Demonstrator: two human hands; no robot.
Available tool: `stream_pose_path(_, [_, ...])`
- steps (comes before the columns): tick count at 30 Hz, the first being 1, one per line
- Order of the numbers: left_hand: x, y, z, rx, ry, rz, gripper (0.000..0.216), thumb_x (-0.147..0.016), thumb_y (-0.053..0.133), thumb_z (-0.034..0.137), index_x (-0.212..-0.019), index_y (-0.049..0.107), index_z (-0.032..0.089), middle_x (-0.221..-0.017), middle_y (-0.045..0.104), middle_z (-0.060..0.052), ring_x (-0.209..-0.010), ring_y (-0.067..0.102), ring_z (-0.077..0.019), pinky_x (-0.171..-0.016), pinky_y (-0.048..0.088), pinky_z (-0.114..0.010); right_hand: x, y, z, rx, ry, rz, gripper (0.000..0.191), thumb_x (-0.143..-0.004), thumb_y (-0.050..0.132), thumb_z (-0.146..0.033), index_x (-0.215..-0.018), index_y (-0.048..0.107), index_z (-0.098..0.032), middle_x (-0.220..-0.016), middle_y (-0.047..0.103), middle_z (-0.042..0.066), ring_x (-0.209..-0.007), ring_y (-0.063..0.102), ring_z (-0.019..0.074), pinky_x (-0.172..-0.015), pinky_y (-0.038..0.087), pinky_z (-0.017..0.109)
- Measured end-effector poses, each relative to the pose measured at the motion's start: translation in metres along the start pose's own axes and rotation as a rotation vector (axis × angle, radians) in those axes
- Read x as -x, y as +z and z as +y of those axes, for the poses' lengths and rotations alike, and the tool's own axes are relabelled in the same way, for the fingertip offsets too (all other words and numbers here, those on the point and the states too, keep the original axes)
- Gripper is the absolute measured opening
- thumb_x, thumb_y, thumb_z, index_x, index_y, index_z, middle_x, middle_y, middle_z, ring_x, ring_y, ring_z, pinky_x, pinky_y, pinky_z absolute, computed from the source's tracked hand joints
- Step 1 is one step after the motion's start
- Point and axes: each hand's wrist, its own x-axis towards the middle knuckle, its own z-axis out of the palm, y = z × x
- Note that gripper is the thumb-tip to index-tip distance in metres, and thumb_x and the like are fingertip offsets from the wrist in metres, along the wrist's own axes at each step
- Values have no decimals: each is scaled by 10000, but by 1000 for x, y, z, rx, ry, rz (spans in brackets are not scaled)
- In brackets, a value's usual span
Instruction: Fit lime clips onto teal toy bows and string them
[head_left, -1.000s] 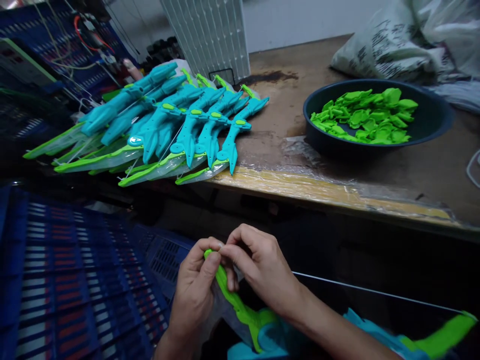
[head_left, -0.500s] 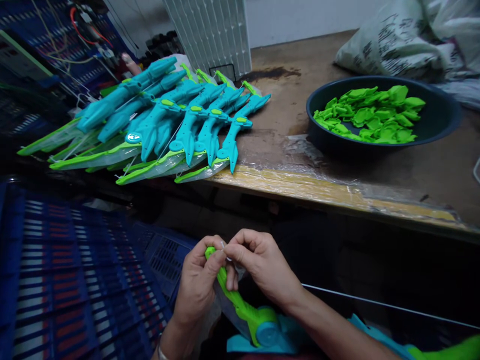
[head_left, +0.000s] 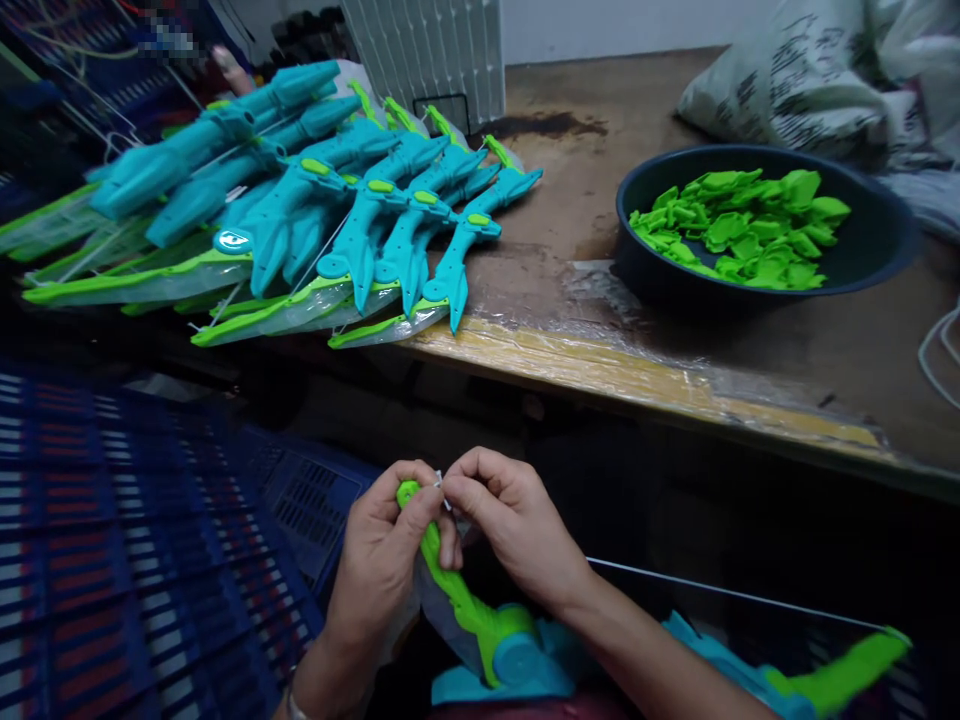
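The toy bow (head_left: pixel 480 625) looked like smooth, slightly glossy plastic in green and teal, as did the stacked bows (head_left: pixel 315 215). The small green parts (head_left: pixel 739 225) were matt plastic in a smooth dark plastic bowl (head_left: pixel 874 250). The workbench (head_left: pixel 750 340) was worn, stained wood, its edge under wrinkled, shiny clear film.

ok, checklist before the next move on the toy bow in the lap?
1. Left hand grips the green limb tip: ok.
2. Right hand pinches the string end at that tip: ok.
3. String end seated in the tip: cannot tell, fingers cover it.
4. String runs straight to the far limb tip: ok.
5. Bow pile rests on the bench, apart from both hands: ok.
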Motion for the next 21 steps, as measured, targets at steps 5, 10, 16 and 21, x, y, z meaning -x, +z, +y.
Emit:
stream_pose_path(5, [-1,2,-1,22,-19,-5,161,-970,640,344,-913,607,196,-553,621,44,-459,593,-116,-471,490,-209,4,-2,-2,220,-131,68,242,-967,585,-375,-811,569,-192,-600,618,-44,-474,615,107,-476,480,204])
stream_pose_path(10, [-3,5,-2,14,-46,2,231,-994,591,353,-827,586,194,-518,590,42,-434,558,-114,-448,468,-208,8,-7,1,742,-569,200,208,-999,545,-223,-810,616,-174,-746,619,0,-674,606,109,-657,492,241])
stream_pose_path(16, [-4,10,-8,40,-96,25,274,-987,584,377,-782,565,195,-465,536,46,-406,509,-112,-432,450,-210,14,-9,2,749,-499,115,168,-1023,486,-215,-925,615,-172,-774,621,11,-681,623,124,-671,515,265])
stream_pose_path(21, [-2,13,-10,5,-77,52,244,-986,592,369,-820,585,190,-483,547,52,-401,510,-101,-403,428,-188,17,-7,2,667,-419,152,170,-1021,508,-248,-879,575,-183,-722,577,-19,-610,615,102,-623,515,234])
